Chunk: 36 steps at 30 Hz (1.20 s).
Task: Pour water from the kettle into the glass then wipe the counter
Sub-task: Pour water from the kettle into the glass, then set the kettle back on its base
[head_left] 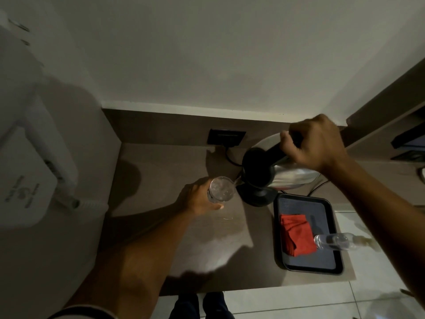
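Observation:
My right hand (315, 143) grips the black handle of a steel kettle (292, 178), which is tilted to the left with its spout over the rim of a clear glass (220, 189). My left hand (197, 199) is wrapped around the glass and holds it above the brown counter (161, 171). The black kettle base (257, 196) stands just under the kettle. A folded red cloth (296, 236) lies on a dark tray (305, 265) at the right. A small wet patch (227, 218) shows on the counter below the glass.
A clear plastic bottle (333, 241) lies on its side across the tray's right edge. A black wall socket (226, 137) with a cord sits behind the kettle. A white appliance (30, 176) stands at the left. White floor tiles (299, 300) lie beyond the counter's front edge.

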{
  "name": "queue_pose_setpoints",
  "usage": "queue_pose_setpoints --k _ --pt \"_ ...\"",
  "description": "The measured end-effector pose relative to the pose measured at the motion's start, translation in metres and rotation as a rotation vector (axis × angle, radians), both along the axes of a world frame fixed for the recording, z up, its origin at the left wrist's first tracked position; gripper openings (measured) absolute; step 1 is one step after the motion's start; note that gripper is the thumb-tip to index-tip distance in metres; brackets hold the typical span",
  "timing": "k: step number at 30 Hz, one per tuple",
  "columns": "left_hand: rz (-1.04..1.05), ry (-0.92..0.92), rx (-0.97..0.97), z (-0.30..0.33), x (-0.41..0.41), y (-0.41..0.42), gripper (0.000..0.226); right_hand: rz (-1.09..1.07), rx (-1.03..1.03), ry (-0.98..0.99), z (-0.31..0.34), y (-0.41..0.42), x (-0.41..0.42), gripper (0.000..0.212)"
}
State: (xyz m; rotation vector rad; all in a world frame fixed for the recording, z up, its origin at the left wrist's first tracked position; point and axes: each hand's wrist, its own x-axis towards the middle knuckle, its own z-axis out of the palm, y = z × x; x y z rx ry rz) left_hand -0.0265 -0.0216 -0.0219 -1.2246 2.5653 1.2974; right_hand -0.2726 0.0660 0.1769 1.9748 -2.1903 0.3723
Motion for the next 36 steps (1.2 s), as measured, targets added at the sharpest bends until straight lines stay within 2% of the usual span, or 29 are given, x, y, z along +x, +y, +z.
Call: queue_pose_setpoints --k 3,6,9,13,17,22,27,33,36 --pt "-0.004 0.019 -0.012 -0.003 -0.001 -0.001 0.090 -0.017 -0.016 -0.181 -0.022 0.007 -0.004 0.058" --pt "0.022 0.037 0.014 -0.005 -0.002 0.000 0.091 -0.092 -0.133 -0.419 -0.045 0.018 -0.010 0.046" --pt "0.011 0.052 0.019 -0.007 -0.004 -0.001 0.092 -0.270 -0.284 -0.671 -0.071 0.032 -0.018 0.038" --pt "-0.011 0.064 -0.034 -0.011 -0.003 -0.004 0.095 -0.479 -0.349 -0.896 -0.106 0.040 -0.031 0.039" --pt "-0.006 0.094 -0.042 -0.016 -0.003 -0.004 0.095 -0.508 -0.378 -0.995 -0.132 0.042 -0.043 0.037" --pt "-0.024 0.112 -0.089 -0.026 -0.005 -0.007 0.096 -0.755 -0.311 -1.138 -0.169 0.043 -0.071 0.035" --pt "-0.021 0.128 -0.080 -0.034 -0.007 -0.007 0.096 -0.638 -0.257 -1.189 -0.164 0.041 -0.089 0.036" --pt "-0.036 0.126 -0.083 -0.037 -0.008 -0.008 0.096 -0.655 -0.309 -1.237 -0.174 0.050 -0.097 0.033" --pt "-0.032 0.127 -0.077 -0.038 -0.008 -0.008 0.095 -0.730 -0.327 -1.148 -0.181 0.050 -0.095 0.035"
